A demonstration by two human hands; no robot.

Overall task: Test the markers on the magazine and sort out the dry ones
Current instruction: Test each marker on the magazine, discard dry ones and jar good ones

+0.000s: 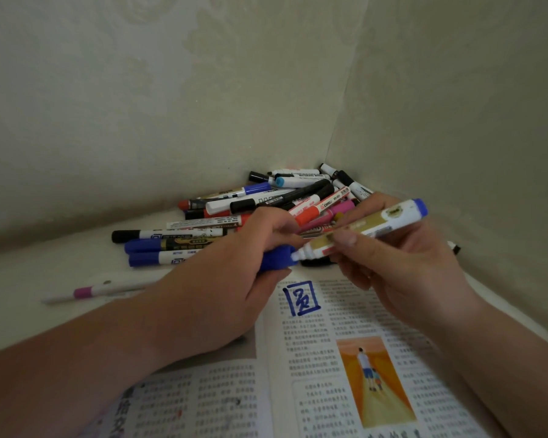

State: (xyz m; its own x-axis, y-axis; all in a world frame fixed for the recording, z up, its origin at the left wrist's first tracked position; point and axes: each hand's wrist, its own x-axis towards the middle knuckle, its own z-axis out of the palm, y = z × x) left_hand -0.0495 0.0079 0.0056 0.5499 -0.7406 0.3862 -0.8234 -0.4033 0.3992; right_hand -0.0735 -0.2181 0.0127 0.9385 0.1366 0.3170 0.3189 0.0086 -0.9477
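My right hand [402, 273] grips a white-and-gold marker with a blue end [370, 227], held slanted above the open magazine [345, 358]. Its blue cap [277, 259] is in the curled fingers of my left hand [234, 279], and the cap's mouth meets the marker's white nose. On the page below sits a blue hand-drawn mark [301, 298]. Behind my hands, in the corner, lies a pile of several markers [266, 203] in black, blue, red and pink.
A white pen with a purple band [86, 290] lies alone on the table at the left. Two pale walls meet right behind the pile. A black-tipped marker [454, 248] peeks out to the right of my right hand.
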